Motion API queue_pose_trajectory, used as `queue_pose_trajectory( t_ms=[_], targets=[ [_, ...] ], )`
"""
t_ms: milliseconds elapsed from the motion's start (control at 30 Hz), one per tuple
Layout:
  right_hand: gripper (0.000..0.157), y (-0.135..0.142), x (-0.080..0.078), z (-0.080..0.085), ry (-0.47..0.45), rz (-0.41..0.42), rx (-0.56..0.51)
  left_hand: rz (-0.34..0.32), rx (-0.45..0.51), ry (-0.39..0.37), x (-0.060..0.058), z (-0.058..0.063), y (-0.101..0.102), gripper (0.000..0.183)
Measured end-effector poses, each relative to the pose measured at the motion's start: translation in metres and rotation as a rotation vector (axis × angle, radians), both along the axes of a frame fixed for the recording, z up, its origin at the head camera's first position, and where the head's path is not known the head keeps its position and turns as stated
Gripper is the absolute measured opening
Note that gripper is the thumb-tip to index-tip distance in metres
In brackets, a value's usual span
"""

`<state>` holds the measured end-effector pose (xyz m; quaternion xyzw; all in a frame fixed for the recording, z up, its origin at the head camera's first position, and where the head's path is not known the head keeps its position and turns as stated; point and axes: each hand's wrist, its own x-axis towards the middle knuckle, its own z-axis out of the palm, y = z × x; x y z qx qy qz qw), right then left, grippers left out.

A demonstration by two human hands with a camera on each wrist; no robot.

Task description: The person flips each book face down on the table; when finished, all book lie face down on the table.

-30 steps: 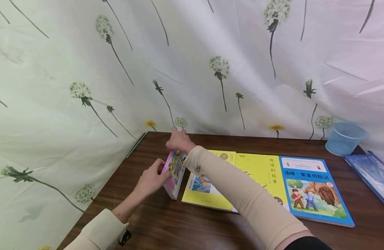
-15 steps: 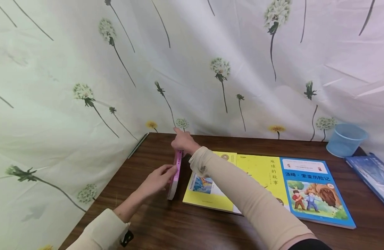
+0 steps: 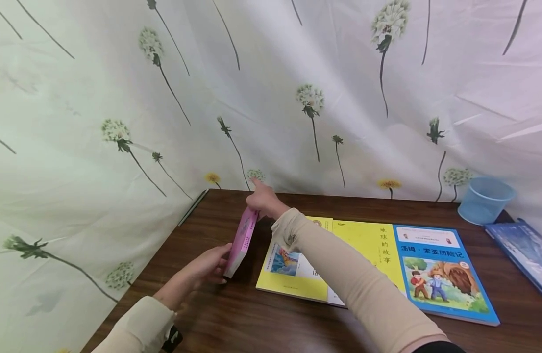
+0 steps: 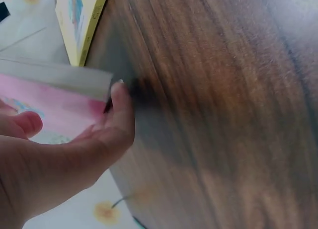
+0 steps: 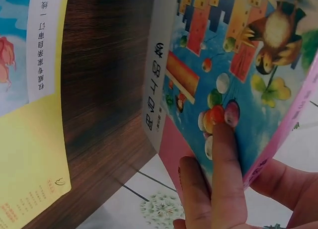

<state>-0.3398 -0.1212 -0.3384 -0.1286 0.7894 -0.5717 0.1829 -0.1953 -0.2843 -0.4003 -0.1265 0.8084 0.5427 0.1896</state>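
Observation:
A pink picture book [image 3: 243,241] is held tilted on edge at the left of the table, its pink side turned up in the head view. My right hand [image 3: 264,200] grips its far end; in the right wrist view two fingers [image 5: 226,169] press on the illustrated cover while the thumb is behind. At the near end my left hand [image 3: 208,266] holds the corner, with fingertips [image 4: 121,102] around the lower edge in the left wrist view. Just right of it lie a yellow book [image 3: 293,287], partly hidden by the right sleeve, another yellow book [image 3: 363,235] and a blue book [image 3: 447,274].
A light blue plastic bin [image 3: 486,200] stands at the back right corner. Beside it lies a dark blue book [image 3: 520,255] by the right edge. A dandelion-print curtain [image 3: 271,98] hangs along the back and left of the wooden table [image 3: 235,318].
The pink book has turned from showing its illustrated cover, through spine-on, to leaning left with its pink side up. My left hand has slid lower, to the near corner.

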Motion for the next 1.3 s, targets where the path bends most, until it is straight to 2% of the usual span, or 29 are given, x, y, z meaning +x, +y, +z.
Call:
queue_pose_trajectory(
  t_ms=[167,333,533,667,1033,1300],
  targets=[
    [0.089,0.002,0.000,0.001,0.006,0.001,-0.013,0.025,0.034,-0.019,0.002,-0.003,-0.008,0.067],
    [0.091,0.002,-0.002,-0.004,-0.002,0.006,0.011,0.094,0.056,-0.005,0.002,-0.003,-0.017,0.063],
    [0.090,0.006,-0.008,-0.017,0.016,0.018,0.033,0.158,0.072,0.027,-0.001,0.003,-0.026,0.056],
    [0.090,0.007,-0.009,-0.024,0.019,0.018,0.038,0.176,0.095,0.039,-0.002,0.007,-0.030,0.055],
    [0.084,0.013,-0.011,-0.042,-0.125,0.036,-0.045,0.287,0.101,0.029,-0.002,0.008,-0.033,0.055],
    [0.083,0.015,-0.016,-0.055,-0.201,0.072,-0.016,0.300,0.088,0.006,-0.001,0.005,-0.034,0.057]
  ],
)
